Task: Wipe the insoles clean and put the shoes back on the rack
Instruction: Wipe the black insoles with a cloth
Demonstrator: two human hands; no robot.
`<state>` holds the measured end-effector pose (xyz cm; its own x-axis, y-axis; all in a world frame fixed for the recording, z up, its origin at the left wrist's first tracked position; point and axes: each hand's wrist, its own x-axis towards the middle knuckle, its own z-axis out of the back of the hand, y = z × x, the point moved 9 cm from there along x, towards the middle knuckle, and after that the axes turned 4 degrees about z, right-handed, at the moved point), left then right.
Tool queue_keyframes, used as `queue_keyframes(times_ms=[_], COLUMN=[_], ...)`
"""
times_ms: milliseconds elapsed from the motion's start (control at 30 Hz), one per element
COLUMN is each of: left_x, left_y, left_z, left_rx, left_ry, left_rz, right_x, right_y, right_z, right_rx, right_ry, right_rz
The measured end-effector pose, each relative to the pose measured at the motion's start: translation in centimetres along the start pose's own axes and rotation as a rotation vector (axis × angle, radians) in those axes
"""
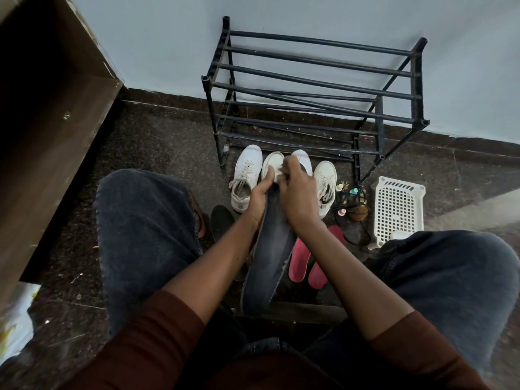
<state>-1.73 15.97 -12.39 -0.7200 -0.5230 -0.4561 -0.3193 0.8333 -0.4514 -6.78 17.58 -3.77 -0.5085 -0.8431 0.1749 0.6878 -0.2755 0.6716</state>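
Insole [267, 249] (dark grey) rests in left fingers [270, 173], wipe [279, 176] under right fingers [291, 165].

Pale blue-grey painted wall [309, 18] at the back, with a dark stone skirting band [174, 98] along its base. The floor [157, 142] is dark brown speckled stone tile with thin joint lines, and a lighter grey strip [478, 209] cuts in at the right edge. A scuffed brown wood-laminate cabinet side [50, 114] runs down the left to the wall corner, a black tubular shoe rack [309, 90] stands on the floor against the wall, and the light is dim, cool and diffuse.
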Motion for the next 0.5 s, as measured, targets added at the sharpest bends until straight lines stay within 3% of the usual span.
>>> queue_keyframes(times_ms=[233,400,500], left_x=[-0.6,-0.6,-0.6], left_y=[0.1,0.0,-0.3], left_z=[-0.6,-0.3,0.0], left_rx=[-0.04,0.147,0.139], left_ry=[0.019,-0.071,-0.056], left_rz=[-0.002,-0.031,-0.053], right_x=[0.1,-1.3,-1.9], right_y=[-3.0,-0.7,0.1], right_z=[2.2,-0.4,-1.0], right_rx=[0.012,0.132,0.146], right_ry=[-0.194,-0.036,0.015], right_rz=[-0.271,-0.167,-0.071])
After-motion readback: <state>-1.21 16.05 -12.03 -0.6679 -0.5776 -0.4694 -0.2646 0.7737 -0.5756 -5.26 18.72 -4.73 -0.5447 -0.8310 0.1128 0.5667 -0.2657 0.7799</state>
